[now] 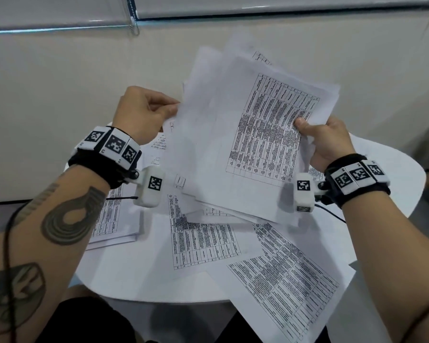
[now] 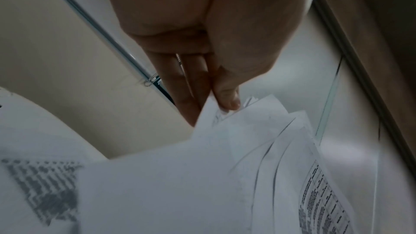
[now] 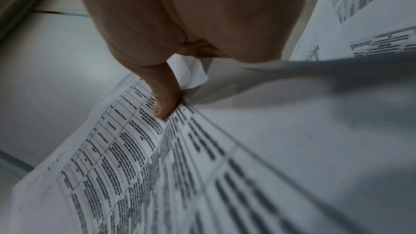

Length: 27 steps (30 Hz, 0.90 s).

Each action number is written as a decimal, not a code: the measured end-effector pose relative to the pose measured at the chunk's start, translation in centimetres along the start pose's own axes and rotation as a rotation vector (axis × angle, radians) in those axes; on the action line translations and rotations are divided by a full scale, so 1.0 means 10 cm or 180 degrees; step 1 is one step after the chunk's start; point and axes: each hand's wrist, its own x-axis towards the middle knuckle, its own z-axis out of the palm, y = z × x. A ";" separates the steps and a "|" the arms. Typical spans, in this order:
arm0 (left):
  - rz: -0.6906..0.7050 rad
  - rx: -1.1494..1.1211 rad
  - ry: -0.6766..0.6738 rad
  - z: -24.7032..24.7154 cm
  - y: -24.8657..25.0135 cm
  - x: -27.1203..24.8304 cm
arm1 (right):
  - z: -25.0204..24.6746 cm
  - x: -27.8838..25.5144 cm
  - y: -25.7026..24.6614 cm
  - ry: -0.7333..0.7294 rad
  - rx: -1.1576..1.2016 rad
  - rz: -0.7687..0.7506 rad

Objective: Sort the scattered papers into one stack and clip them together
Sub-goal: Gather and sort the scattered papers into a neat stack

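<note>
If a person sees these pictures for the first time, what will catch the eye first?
First, the fanned bundle of papers held up in the middle, the left hand pinching its left edge and the right hand gripping its right edge. Next, loose sheets with printed tables scattered over the white table below.

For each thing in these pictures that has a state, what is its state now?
Left hand: pinches the held bundle's left edge.
Right hand: grips the bundle's right edge, thumb on top.
Held bundle of papers: lifted above the table, sheets fanned and uneven, unclipped.
Loose sheets: scattered flat on the white table.
</note>
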 end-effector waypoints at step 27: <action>0.0345 0.1684 -0.0163 0.52 0.34 0.34 | -0.19 0.17 1.11 0.0353 -0.0994 0.1635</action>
